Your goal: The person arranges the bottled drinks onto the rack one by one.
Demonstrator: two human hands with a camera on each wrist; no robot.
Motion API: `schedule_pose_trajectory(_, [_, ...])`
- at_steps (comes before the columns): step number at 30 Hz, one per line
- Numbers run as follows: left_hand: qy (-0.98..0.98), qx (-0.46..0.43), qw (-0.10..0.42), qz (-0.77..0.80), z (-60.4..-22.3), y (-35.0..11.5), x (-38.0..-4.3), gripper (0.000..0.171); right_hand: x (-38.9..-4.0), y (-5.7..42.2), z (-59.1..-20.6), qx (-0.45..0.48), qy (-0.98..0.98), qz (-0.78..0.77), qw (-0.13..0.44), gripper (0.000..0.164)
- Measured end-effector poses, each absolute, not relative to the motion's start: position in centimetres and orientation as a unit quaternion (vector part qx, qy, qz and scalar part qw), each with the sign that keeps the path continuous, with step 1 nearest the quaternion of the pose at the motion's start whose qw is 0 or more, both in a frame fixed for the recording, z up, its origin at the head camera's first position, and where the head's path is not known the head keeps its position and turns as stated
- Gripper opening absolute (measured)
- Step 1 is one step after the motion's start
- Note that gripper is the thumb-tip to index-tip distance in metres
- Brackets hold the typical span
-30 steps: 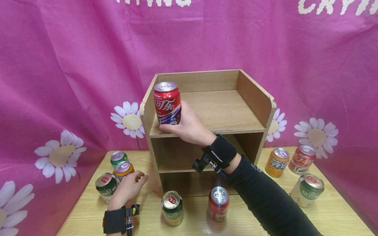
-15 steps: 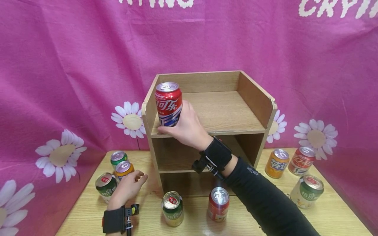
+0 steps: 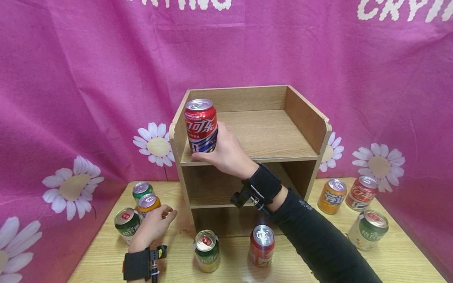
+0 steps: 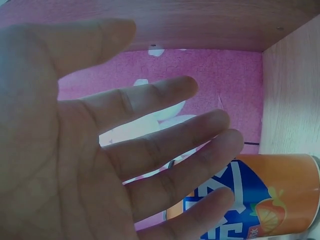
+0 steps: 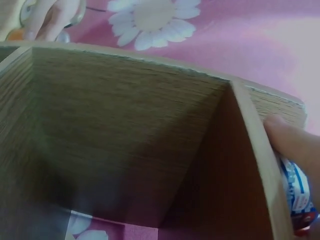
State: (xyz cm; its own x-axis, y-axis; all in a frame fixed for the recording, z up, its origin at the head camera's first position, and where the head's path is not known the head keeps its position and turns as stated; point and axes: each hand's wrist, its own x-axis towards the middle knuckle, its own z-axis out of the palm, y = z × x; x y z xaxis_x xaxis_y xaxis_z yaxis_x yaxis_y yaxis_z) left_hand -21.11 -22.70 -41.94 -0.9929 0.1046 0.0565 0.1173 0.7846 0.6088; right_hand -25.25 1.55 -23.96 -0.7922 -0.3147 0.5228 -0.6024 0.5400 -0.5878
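Atop the shelf [image 3: 269, 133], the right hand [image 3: 228, 153] gripped a red can [image 3: 200, 125] that might tip if its hidden base overhung; the left hand [image 3: 152, 225] hung loose.

Magenta fabric backdrop [image 3: 255, 51] behind a wood-grain tabletop [image 3: 403, 255]
White-petalled daisies [image 3: 379, 166] with yellowish centres dot the backdrop's lower part; white lettering [image 3: 389, 8] is cut off at the head view's upper edge.

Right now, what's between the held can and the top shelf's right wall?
Head view: the right hand, gripping the red can, then bare shelf board up to the right wall.
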Motion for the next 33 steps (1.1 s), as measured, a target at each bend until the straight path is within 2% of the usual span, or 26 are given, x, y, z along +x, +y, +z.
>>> schedule_pose_trajectory(4, [-0.945, -0.059, 0.01, -0.322, -42.0, -22.7, -21.2, 0.033, -25.3, 1.7, -24.0, 0.272, -0.854, 0.405, 0.181, 0.079])
schedule_pose_trajectory(14, [-0.943, -0.054, 0.005, -0.327, -41.9, -22.8, -21.0, 0.035, -25.3, 0.7, -24.5, 0.262, -0.853, 0.387, 0.233, 0.078])
schedule_pose_trajectory(22, [-0.946, -0.059, 0.005, -0.32, -41.5, -22.7, -21.2, 0.036, -25.1, 1.0, -24.2, 0.256, -0.861, 0.39, 0.205, 0.082])
schedule_pose_trajectory(33, [-0.946, -0.062, 0.008, -0.32, -41.8, -22.6, -21.2, 0.033, -25.1, 1.3, -23.9, 0.27, -0.862, 0.397, 0.16, 0.078])
